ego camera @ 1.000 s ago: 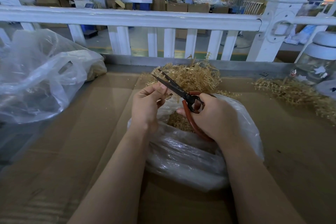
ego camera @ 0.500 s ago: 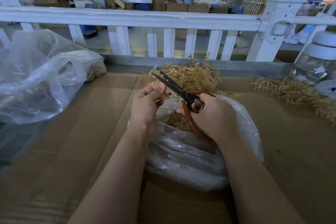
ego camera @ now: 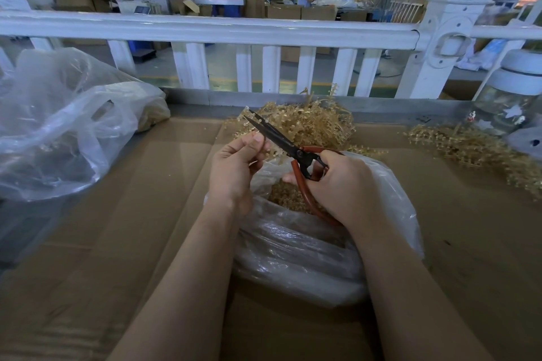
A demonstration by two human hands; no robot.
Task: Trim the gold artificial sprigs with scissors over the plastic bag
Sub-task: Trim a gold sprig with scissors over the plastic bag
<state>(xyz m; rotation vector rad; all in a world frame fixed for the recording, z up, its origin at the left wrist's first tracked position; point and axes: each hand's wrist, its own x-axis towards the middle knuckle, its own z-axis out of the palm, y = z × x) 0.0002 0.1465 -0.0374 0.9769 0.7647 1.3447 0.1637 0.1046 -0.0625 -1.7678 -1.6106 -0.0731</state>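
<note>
My right hand (ego camera: 343,184) grips the red handles of the scissors (ego camera: 281,141), whose dark blades point up and left and look nearly closed. My left hand (ego camera: 234,167) pinches a small gold sprig (ego camera: 271,152) right beside the blades. Both hands hover over an open clear plastic bag (ego camera: 293,249) that holds gold trimmings (ego camera: 284,196). A pile of gold sprigs (ego camera: 308,123) lies just behind the hands.
A second heap of gold sprigs (ego camera: 475,152) lies at the right, near a glass jar (ego camera: 510,102). A large crumpled plastic bag (ego camera: 64,126) sits at the left. Cardboard (ego camera: 132,228) covers the table. A white railing (ego camera: 205,29) runs along the far edge.
The scissor blades have closed together from a slightly parted position. Both hands stay in nearly the same place over the bag.
</note>
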